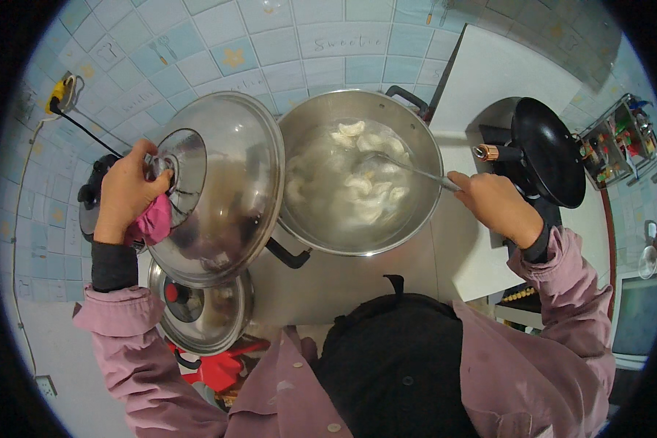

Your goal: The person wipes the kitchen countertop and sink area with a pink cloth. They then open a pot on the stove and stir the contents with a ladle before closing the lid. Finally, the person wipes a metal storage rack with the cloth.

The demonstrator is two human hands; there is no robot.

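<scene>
My left hand (131,191) grips the knob of a large metal pot lid (235,186) with a glass centre, held tilted at the left side of the pot. A pink cloth (156,220) hangs under that hand. In my right hand (495,205) is the handle of a metal ladle or spoon (424,172), whose head is partly sunk in the pot. The wide steel pot (355,249) holds cloudy, steaming water with several dumplings (359,185), bunched mostly at the middle and right. What the lower part of the utensil touches is hard to see.
A smaller lidded pot (232,328) with a red knob stands below the big lid. At the right, a black frying pan (550,153) rests tilted, near a spice rack (618,142). A tiled wall (328,44) rises behind the pot. A yellow plug (60,96) with cords is at the left.
</scene>
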